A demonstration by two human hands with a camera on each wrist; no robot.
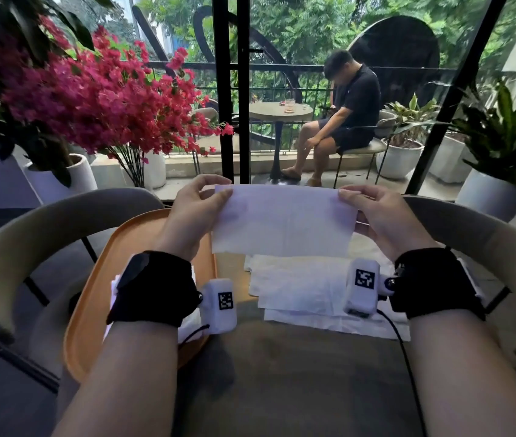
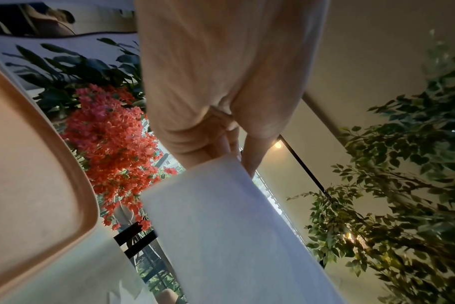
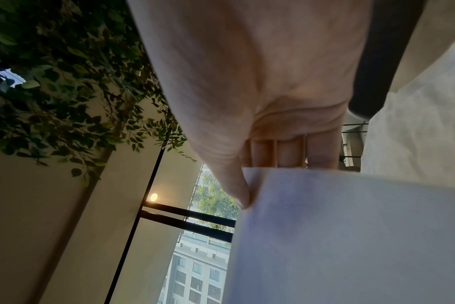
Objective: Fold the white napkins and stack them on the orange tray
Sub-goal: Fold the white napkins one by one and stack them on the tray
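Note:
I hold a white napkin [image 1: 283,220] stretched flat in the air above the table. My left hand [image 1: 219,192] pinches its upper left corner and my right hand [image 1: 346,194] pinches its upper right corner. The left wrist view shows the napkin [image 2: 221,226] hanging below my left hand [image 2: 239,158]; the right wrist view shows the napkin [image 3: 351,236] under the thumb of my right hand [image 3: 249,185]. The orange tray [image 1: 92,294] lies at the left beneath my left wrist, with folded white napkins [image 1: 192,323] partly hidden by my wrist. A pile of unfolded napkins [image 1: 301,288] lies under the held one.
Curved chair backs [image 1: 45,225] flank the table on both sides. A pot of pink flowers [image 1: 99,96] stands behind the tray and a green plant [image 1: 502,137] at the right. A person [image 1: 345,115] sits on the balcony beyond the glass.

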